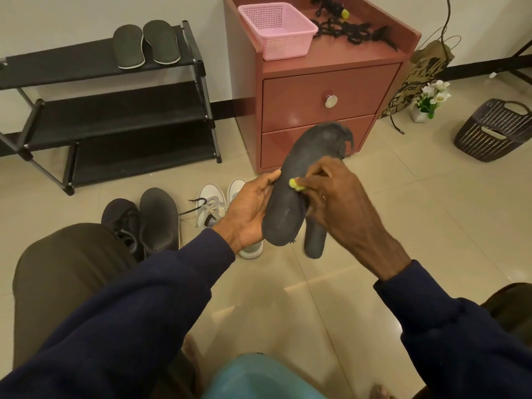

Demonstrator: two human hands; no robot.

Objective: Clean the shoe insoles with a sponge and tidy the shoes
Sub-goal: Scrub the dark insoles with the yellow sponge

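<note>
Beige floor tiles spread out before a reddish two-drawer cabinet (316, 110). Just in front of the cabinet's lower drawer, held in the air, a dark insole (290, 214) stands nearly upright, toe end up. The left hand (250, 208) grips its left edge, thumb on the front and fingers wrapped behind. The right hand (339, 197) curls its fingers round a small yellow sponge (295, 184), pressing it on the insole's middle. A second dark insole (315, 240) hangs just below that hand; what holds it I cannot tell. Left of the cabinet stands a black shoe rack (115, 116) with two insoles (145, 44) on its top shelf. On the floor left of and nearer than the cabinet sit dark shoes (144, 223) and white sneakers (213, 203).
</note>
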